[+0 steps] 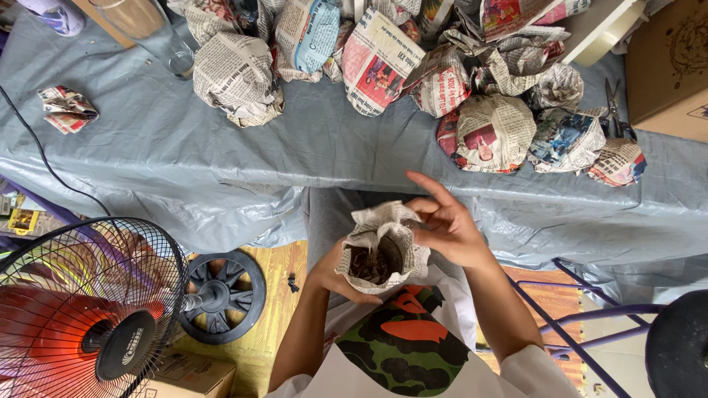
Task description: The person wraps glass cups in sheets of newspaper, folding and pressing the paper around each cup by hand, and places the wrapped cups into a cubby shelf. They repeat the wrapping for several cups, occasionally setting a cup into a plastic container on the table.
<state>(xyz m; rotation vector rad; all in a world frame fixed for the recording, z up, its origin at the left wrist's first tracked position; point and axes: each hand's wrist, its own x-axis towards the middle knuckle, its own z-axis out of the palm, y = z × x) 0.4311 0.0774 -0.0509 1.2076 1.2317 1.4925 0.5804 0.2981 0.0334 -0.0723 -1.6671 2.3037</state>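
While the left hand (335, 274) cups a newspaper-wrapped bundle (382, 249) from below, fingers curled round its underside, the right hand (446, 225) sits at the bundle's upper right edge, index finger stretched out straight, other fingers bent at the paper's rim, thumb side touching it. Bundle's held over the lap, just in front of the grey-blue cloth table (221, 147), top of the wrap open w/ something dark inside (can't tell what). Up on the table: a row of wrapped newspaper parcels (490, 133), scissors (616, 110) far right, a glass (158, 33) top left. Electric fan (81, 309) lower left, on the floor.
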